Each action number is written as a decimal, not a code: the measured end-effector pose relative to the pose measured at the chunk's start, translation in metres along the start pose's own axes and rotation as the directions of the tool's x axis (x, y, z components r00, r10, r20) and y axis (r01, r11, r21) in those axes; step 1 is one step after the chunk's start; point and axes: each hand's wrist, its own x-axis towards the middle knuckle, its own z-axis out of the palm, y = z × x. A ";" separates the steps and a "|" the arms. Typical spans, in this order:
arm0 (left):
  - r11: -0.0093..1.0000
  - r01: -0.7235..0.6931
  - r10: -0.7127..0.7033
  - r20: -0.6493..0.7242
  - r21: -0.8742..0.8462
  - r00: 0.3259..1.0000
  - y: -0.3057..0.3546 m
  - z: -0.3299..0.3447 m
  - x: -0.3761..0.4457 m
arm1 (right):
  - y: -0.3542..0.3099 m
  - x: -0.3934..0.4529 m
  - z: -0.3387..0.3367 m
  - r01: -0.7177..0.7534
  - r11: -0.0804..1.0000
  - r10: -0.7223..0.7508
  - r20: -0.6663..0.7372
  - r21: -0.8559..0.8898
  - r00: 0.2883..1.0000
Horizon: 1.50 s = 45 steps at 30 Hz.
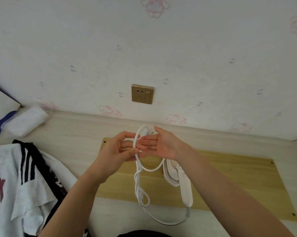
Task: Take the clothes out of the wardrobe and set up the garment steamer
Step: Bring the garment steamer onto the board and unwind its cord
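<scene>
The table carries everything, with the socket on the wall above its far edge as reference. Clothes lie well left of and below the socket, evidently already out of the wardrobe. The steamer lies flat below the socket, slightly right, set down so both hands can work its cord. The left hand, fingers curled, pinches the cord's loop directly below the socket. The right hand, fingers straight, supports the loop beside the plug, probably untangling before plugging in.
</scene>
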 end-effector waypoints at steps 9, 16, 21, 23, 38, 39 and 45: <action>0.983 0.110 -0.129 0.126 0.146 0.984 -0.014 -0.015 0.001 | -0.018 0.008 -0.001 0.099 0.809 -0.103 -0.025 0.579 0.994; 0.911 0.256 -0.286 0.049 0.323 0.957 -0.033 -0.033 0.021 | -0.023 0.006 0.012 0.287 0.936 -0.277 -0.079 0.202 0.958; 0.961 0.261 -0.258 -0.042 0.094 0.965 -0.026 -0.038 0.045 | -0.013 0.000 0.028 0.276 0.959 -0.283 0.136 0.069 0.949; 0.979 0.205 -0.205 -0.084 -0.009 0.975 -0.017 -0.042 0.057 | -0.008 0.001 0.031 0.204 0.971 -0.233 0.306 0.125 0.923; 0.954 0.089 -0.095 -0.010 -0.285 0.995 -0.004 -0.045 0.089 | 0.003 0.014 0.022 0.153 0.986 -0.142 0.158 -0.062 0.977; 0.951 0.074 -0.098 -0.064 -0.300 0.993 -0.004 -0.047 0.091 | 0.005 0.015 0.021 0.188 0.973 -0.179 0.076 -0.136 0.981; 0.933 -0.037 -0.093 -0.340 -0.357 0.936 -0.006 -0.049 0.100 | 0.030 0.018 0.014 0.278 0.762 -0.424 -0.127 -0.585 0.897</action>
